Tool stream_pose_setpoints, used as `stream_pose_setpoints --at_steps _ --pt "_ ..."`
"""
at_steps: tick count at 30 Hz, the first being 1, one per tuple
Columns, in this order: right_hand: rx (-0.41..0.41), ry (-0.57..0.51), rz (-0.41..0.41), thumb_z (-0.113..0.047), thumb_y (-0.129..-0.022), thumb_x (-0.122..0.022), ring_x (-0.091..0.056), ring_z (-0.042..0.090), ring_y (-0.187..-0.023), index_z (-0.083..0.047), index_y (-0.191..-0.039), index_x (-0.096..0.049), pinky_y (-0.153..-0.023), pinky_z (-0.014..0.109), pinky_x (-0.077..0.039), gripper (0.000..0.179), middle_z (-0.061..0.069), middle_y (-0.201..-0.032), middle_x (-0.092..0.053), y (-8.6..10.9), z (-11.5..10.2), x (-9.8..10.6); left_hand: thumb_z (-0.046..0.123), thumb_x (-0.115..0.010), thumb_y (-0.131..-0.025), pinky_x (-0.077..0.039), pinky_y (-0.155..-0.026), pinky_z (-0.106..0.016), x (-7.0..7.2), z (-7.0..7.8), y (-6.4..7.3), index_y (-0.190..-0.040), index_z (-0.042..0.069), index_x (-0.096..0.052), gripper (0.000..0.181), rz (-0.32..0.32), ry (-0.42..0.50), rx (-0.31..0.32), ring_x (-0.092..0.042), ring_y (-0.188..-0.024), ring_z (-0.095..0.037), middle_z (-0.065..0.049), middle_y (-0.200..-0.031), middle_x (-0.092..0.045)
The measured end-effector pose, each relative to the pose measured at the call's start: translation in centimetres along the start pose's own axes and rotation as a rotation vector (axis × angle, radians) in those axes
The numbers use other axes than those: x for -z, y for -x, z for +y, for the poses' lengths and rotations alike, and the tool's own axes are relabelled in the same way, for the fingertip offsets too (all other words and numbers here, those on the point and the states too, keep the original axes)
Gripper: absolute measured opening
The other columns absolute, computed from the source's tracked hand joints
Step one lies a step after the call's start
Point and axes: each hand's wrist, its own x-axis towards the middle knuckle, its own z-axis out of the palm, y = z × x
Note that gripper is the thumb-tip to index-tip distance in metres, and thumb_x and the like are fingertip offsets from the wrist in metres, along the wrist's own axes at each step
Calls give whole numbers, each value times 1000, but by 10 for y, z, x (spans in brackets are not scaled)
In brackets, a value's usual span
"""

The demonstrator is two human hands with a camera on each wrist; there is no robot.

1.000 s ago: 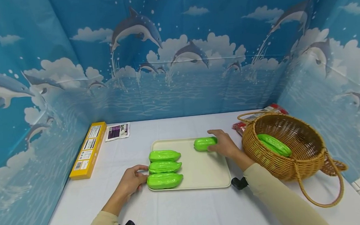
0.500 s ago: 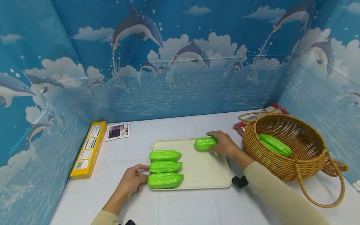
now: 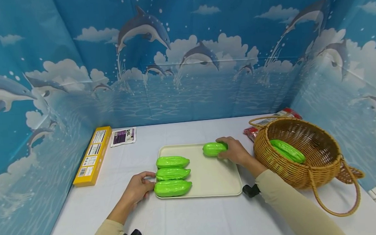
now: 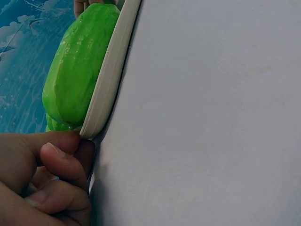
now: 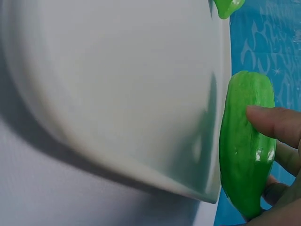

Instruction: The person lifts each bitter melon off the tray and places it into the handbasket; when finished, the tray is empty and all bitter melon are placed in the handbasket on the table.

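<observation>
In the head view, my right hand grips a glossy green gourd at the far right of a cream tray. The right wrist view shows the thumb across the gourd's side, other fingers behind it and its narrow end toward the palm. Three similar gourds lie in a column along the tray's left side, tips to the right. My left hand holds the tray's left edge; in the left wrist view its curled fingers meet the rim just below the nearest gourd.
A wicker basket with green gourds inside stands at the right, its handle hanging over the table. Behind it lies a red packet. At the back left are a yellow box and a small white-and-purple packet. A dolphin-print curtain surrounds the table.
</observation>
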Motion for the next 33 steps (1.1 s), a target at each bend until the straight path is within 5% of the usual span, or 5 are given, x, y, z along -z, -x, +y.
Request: stream_pose_setpoints --at_steps 33 --pt "25 -209 -37 -26 -87 -81 -54 28 -114 -6 -140 -56 -100 45 -43 62 14 -134 -59 47 -36 14 3 -72 -91 -38 -47 -27 -1 -1 -2 -125 5 -67 35 5 20 14 -45 -49 -14 -7 -76 -60"
